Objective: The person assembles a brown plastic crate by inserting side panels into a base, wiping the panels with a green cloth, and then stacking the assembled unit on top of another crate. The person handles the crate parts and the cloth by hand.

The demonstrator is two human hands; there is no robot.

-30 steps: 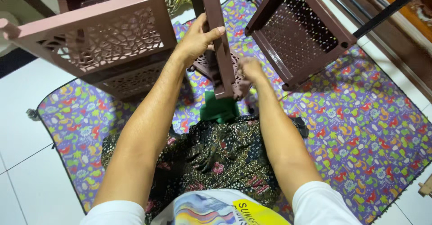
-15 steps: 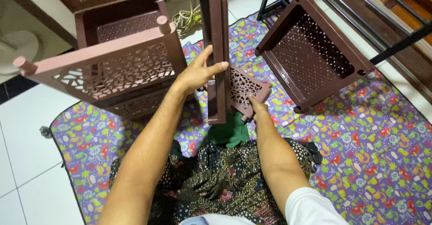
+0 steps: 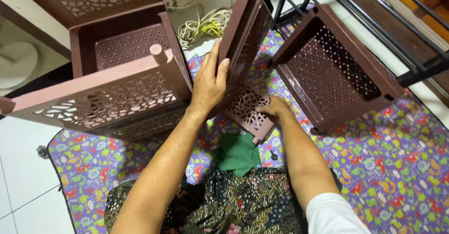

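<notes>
My left hand (image 3: 209, 85) grips the edge of an upright brown plastic lattice panel (image 3: 247, 32), holding it on end. My right hand (image 3: 272, 108) rests low on the patterned bottom part of that panel (image 3: 245, 107), near the mat. A partly built brown plastic shelf rack (image 3: 112, 75) with round corner posts stands tipped to the left of the panel. A loose brown perforated tray (image 3: 329, 70) lies tilted on the mat to the right. A green cloth (image 3: 237, 153) lies just in front of my lap.
A purple patterned mat (image 3: 397, 159) covers the white tiled floor (image 3: 18, 178). A coil of pale cord (image 3: 206, 25) lies behind the panel. Black metal bars (image 3: 374, 23) run along the upper right. A white round object (image 3: 16, 65) sits at the far left.
The view has drawn closer and tilted. The panel now stands more upright, my left hand has slid up its edge, and my right hand has dropped to its lower part.
</notes>
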